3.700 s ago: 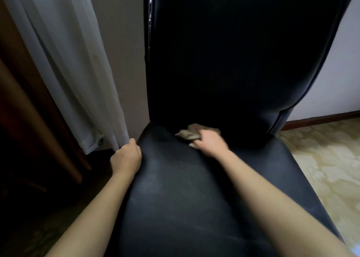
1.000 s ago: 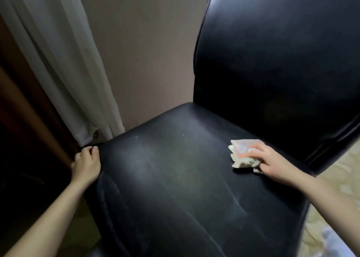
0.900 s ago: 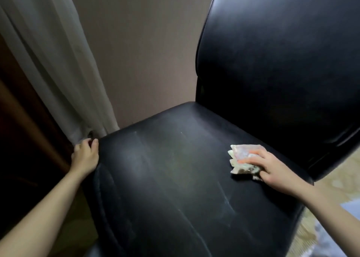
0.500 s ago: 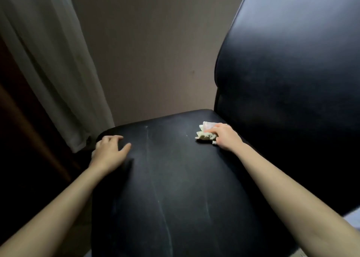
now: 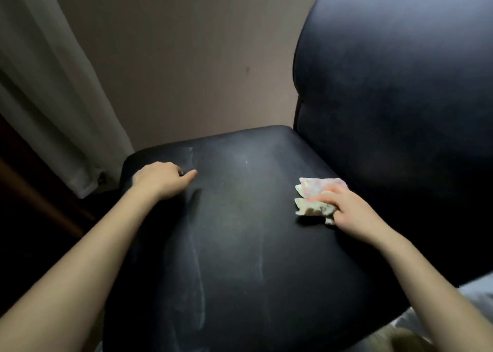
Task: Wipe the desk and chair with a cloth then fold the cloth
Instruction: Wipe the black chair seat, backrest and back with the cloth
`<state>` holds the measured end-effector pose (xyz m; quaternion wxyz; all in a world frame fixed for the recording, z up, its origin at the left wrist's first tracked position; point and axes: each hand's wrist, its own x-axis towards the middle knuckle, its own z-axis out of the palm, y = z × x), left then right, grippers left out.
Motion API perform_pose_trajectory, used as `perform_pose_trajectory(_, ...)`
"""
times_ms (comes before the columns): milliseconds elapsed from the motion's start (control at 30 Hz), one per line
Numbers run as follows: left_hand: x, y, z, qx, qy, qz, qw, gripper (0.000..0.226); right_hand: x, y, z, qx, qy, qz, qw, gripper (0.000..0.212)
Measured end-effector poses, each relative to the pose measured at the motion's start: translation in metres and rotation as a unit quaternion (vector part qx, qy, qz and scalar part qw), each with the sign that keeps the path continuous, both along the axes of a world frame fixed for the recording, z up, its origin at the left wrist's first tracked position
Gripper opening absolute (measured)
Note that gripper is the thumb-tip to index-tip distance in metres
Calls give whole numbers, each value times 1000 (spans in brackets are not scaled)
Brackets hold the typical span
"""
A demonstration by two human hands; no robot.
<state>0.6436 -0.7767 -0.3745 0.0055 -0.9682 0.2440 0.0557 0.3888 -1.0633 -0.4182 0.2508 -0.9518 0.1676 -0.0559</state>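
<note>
Your right hand [image 5: 352, 214] has its grip clenched on the wadded cloth [image 5: 314, 191], right of centre on the chair seat [image 5: 234, 245]; soft, light and floppy, it is best bunched mid-wad, while your left hand [image 5: 160, 179] rests loose, holding nothing.

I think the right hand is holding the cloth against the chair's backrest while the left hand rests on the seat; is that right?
Not quite. The head view shows the cloth lying on the chair's seat, close to the backrest but not on it. The right hand holds it there while the left hand rests on the seat.
</note>
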Motion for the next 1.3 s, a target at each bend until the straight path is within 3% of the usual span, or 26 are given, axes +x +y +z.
perform_pose_trajectory(167, 15, -13, -3, 12, -6, -13, 1000, 65, -13, 10, 2, -33, 20, -43, 998, 50)
perform_pose_trajectory(600, -4, -27, -15, 15, -53, -7, 998, 65, 210, -62, 12, -70, 27, -139, 987, 50)
perform_pose_trajectory(767, -8, -27, -21, 5, -68, -2, 998, 60, 258, -65, 9, -127, 33, -93, 987, 38)
perform_pose_trajectory(933, -10, -30, -15, -4, -42, 26, 999, 58, 252, -49, 20, -131, 55, -39, 989, 48)
perform_pose_trajectory(1000, -10, -30, -14, -4, -34, 28, 999, 57, 235, -31, 20, -142, 53, 3, 989, 50)
perform_pose_trajectory(1133, -8, -23, -11, -5, -16, 22, 1000, 51, 181, 14, 4, -127, 34, 135, 982, 28)
perform_pose_trajectory(1300, -7, -18, -3, 10, -2, 13, 1000, 44, 71, 92, 14, -31, 15, 262, 964, 48)
